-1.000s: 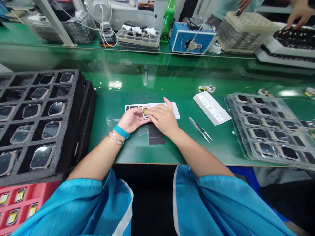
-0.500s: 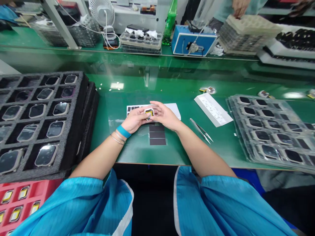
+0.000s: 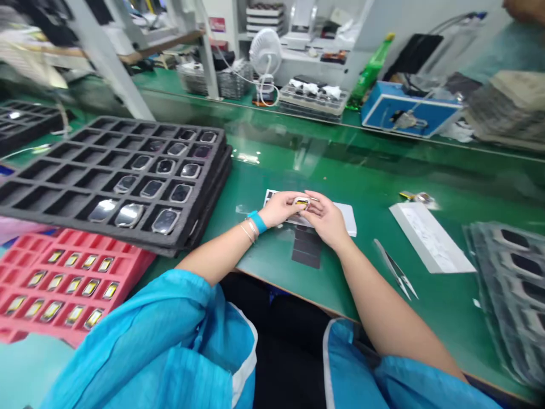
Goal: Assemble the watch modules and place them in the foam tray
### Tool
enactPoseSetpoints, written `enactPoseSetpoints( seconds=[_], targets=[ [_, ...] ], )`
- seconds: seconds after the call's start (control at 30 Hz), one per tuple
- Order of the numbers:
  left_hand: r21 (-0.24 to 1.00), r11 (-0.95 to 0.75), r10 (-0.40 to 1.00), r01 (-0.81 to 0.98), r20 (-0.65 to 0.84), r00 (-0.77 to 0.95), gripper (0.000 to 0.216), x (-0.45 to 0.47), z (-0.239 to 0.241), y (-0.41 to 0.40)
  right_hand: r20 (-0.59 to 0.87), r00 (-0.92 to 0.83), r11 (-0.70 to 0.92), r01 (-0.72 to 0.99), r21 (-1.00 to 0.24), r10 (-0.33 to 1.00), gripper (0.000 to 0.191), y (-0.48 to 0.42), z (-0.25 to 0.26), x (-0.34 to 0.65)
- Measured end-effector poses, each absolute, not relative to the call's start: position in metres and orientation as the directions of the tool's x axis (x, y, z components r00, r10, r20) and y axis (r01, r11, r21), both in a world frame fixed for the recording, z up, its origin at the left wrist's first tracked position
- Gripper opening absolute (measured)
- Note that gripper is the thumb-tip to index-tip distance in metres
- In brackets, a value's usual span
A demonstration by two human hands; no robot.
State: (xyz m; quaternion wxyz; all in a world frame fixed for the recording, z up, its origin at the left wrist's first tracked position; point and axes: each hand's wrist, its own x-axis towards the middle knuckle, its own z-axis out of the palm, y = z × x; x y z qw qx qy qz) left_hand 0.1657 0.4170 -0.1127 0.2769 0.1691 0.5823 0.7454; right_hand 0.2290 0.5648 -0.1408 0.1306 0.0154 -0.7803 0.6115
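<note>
My left hand [image 3: 281,208] and my right hand [image 3: 327,218] meet over the green bench, fingers closed around a small watch-like part with a yellow inner piece [image 3: 302,201]. Under them lies a white card [image 3: 346,218] and a strip of dark rectangular pads [image 3: 306,250]. A blue band and thin bracelets sit on my left wrist.
A black foam tray [image 3: 106,170] with several glass-faced parts stands at the left. Below it is a red tray [image 3: 63,278] of small yellow parts. Tweezers [image 3: 395,275], a white strip [image 3: 430,238] and clear blister trays [image 3: 511,284] lie at the right. A fan [image 3: 264,57] and blue box [image 3: 409,111] stand behind.
The view has swung left and tilted, showing more of the foam and red trays. Both hands stay together on the small part, which is turned a little.
</note>
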Motion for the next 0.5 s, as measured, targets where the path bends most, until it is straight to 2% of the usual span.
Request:
enactPoseSetpoints(
  seconds=[0.07,0.13,0.2,0.27,0.33,0.37,0.43,0.5],
  targets=[
    [0.953,-0.233,0.523,-0.193,-0.044,-0.851,0.029,0.174,-0.099,0.406,0.285,-0.94,0.393,-0.193,-0.899,0.189,0.06,0.568,-0.144,0.227],
    [0.905,-0.351,0.501,-0.24,-0.035,-0.865,0.032,0.192,-0.078,0.384,0.351,-0.903,0.502,-0.189,-0.844,0.249,0.057,0.572,-0.146,0.227],
    [0.861,-0.419,0.528,-0.29,-0.03,-0.849,0.033,0.214,-0.054,0.352,0.389,-0.872,0.545,-0.18,-0.819,0.296,0.052,0.575,-0.146,0.227],
    [0.895,-0.393,0.481,-0.211,0.005,-0.877,0.036,0.231,-0.034,0.315,0.406,-0.858,0.572,-0.171,-0.802,0.313,0.048,0.577,-0.146,0.227],
    [0.968,-0.251,0.289,0.032,0.106,-0.951,0.042,0.239,-0.022,0.276,0.417,-0.858,0.613,-0.16,-0.773,0.302,0.046,0.577,-0.146,0.226],
    [0.979,-0.111,0.161,0.172,0.189,-0.969,0.045,0.238,-0.019,0.256,0.422,-0.858,0.641,-0.151,-0.753,0.294,0.046,0.577,-0.146,0.226],
    [0.9,0.253,-0.047,0.354,0.377,-0.925,0.051,0.231,-0.02,0.217,0.434,-0.858,0.704,-0.126,-0.698,0.276,0.048,0.577,-0.146,0.225],
    [0.75,0.555,-0.132,0.361,0.507,-0.852,0.054,0.221,-0.024,0.179,0.449,-0.856,0.766,-0.104,-0.634,0.255,0.049,0.577,-0.148,0.224]
  ],
)
